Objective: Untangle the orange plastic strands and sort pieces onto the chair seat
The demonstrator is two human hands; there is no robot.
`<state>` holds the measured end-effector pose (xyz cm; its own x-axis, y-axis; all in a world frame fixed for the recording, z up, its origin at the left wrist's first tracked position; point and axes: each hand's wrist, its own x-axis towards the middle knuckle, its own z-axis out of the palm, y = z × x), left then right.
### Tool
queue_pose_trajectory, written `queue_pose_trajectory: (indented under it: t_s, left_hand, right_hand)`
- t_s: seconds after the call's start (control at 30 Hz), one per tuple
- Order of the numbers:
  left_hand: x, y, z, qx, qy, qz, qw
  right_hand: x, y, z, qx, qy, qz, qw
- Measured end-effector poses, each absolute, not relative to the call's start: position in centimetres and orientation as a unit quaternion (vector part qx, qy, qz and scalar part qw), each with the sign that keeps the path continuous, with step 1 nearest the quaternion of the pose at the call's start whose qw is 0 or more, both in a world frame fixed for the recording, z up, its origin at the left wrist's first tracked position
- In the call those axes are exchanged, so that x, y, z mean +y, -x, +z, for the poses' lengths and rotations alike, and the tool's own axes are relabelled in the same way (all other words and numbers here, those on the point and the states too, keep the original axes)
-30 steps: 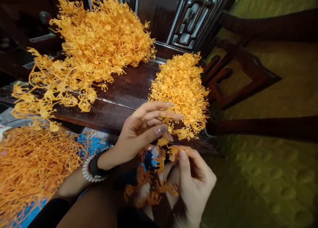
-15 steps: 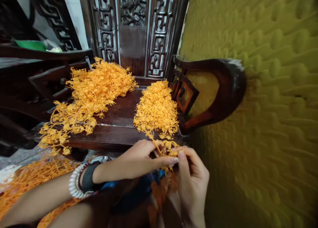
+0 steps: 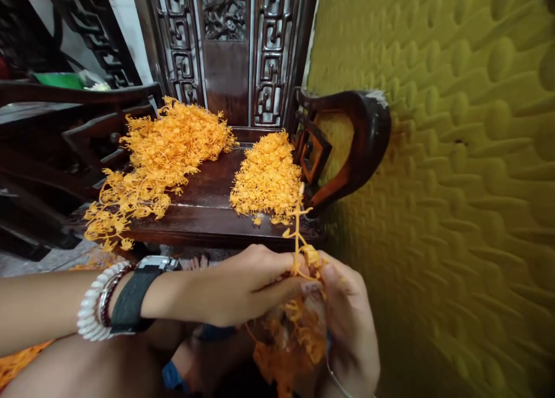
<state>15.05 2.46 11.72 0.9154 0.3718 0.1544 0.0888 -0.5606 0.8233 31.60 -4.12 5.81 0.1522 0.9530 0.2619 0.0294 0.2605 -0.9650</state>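
My left hand (image 3: 243,285) and my right hand (image 3: 349,320) meet low in the view, both pinched on an orange plastic sprig (image 3: 299,236) that stands upright between them. More orange strands (image 3: 295,343) hang below my fingers. The left wrist wears a white bead bracelet and a black watch (image 3: 130,299). Ahead, on a dark wooden seat (image 3: 208,210), lie a small dense heap of orange pieces (image 3: 266,178) and a larger loose heap (image 3: 160,149).
A carved dark wooden chair back (image 3: 229,45) rises behind the seat. Its curved armrest (image 3: 347,137) stands to the right. A yellow-green padded wall (image 3: 455,184) fills the right side. More dark furniture (image 3: 52,126) is at the left.
The view has tilted up and the heaps look farther off. My hands have closed together on the sprig, which now sticks up above my fingers.
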Motion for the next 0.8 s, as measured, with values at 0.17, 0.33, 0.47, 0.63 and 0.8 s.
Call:
queue_pose_trajectory:
  t_s: [0.17, 0.33, 0.47, 0.63, 0.8]
  left_hand:
    - [1.8, -14.0, 11.6, 0.11, -0.835, 0.067, 0.535]
    - [0.6, -14.3, 11.9, 0.178, -0.72, 0.073, 0.666]
    - [0.4, -14.9, 11.1, 0.217, -0.625, 0.127, 0.739]
    - [0.8, -13.7, 10.7, 0.161, -0.569, 0.191, 0.783]
    - [1.2, -11.8, 12.0, 0.18, -0.641, 0.285, 0.69]
  right_hand:
    - [-5.7, -30.5, 5.0, -0.416, 0.429, 0.451, 0.663]
    - [-4.2, -27.1, 4.1, -0.387, 0.36, 0.359, 0.769]
    - [-2.2, -26.1, 4.4, -0.44, 0.449, 0.266, 0.73]
    - [-2.8, -26.8, 5.9, -0.492, 0.47, 0.234, 0.694]
    - [-4.7, -27.8, 6.0, -0.481, 0.456, 0.257, 0.703]
